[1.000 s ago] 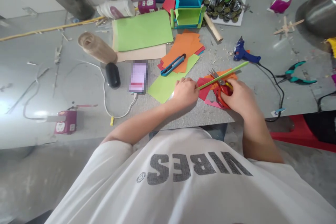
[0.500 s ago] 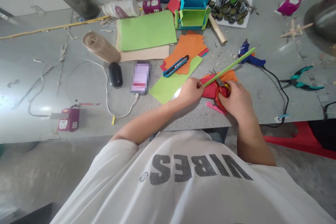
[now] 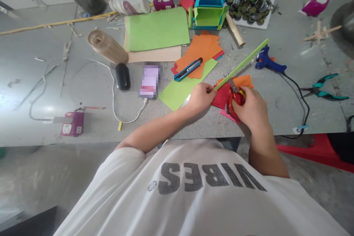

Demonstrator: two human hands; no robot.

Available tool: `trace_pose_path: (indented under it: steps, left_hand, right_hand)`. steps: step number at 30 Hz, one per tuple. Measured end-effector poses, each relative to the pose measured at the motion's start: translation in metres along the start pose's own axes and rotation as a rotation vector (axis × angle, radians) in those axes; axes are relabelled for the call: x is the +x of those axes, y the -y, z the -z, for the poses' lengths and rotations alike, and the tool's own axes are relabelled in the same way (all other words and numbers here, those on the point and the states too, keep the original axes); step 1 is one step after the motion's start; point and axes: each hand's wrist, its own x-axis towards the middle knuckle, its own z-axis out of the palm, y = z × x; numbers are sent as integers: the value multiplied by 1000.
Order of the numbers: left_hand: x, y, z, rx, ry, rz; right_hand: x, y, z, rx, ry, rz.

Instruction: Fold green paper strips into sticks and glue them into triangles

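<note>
My left hand (image 3: 202, 96) pinches the near end of a narrow green paper strip (image 3: 245, 61), which slants up to the right. My right hand (image 3: 252, 110) is closed around the handles of red and yellow scissors (image 3: 232, 101). The scissor blades lie at the strip, a short way from my left fingertips; whether they are apart is too small to tell. Beneath the hands are red paper pieces (image 3: 221, 96), orange scraps (image 3: 243, 81) and a pink piece (image 3: 230, 115). A blue cutter knife (image 3: 188, 69) rests on orange sheets (image 3: 197, 51) and a green sheet (image 3: 177, 94) nearby.
A blue glue gun (image 3: 269, 61) and teal-handled pliers (image 3: 320, 87) lie on the right. To the left are a charging phone (image 3: 150, 81), a black oval object (image 3: 122, 76) and a brown roll (image 3: 107, 47). Bottle caps (image 3: 249, 3) and a folded paper box (image 3: 211, 5) stand farther back.
The green strip's far end has swung slightly upward, away from the glue gun. Both hands keep nearly the same place and hold. The view has shifted a little, moving the tabletop things.
</note>
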Motion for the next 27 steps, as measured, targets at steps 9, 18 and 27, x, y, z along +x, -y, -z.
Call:
trace_pose_path:
  steps: [9,18,27]
  left_hand:
    - [-6,-14,20,-168,18,-71]
    - [33,-33,-29,-316,378,-103]
    - [58,-16,-36,-315,365,-160]
  right_hand:
    - [2,3,8,170,32,-54]
    - [7,6,31,467,108,-169]
    - [25,-9,49,826,228,-367]
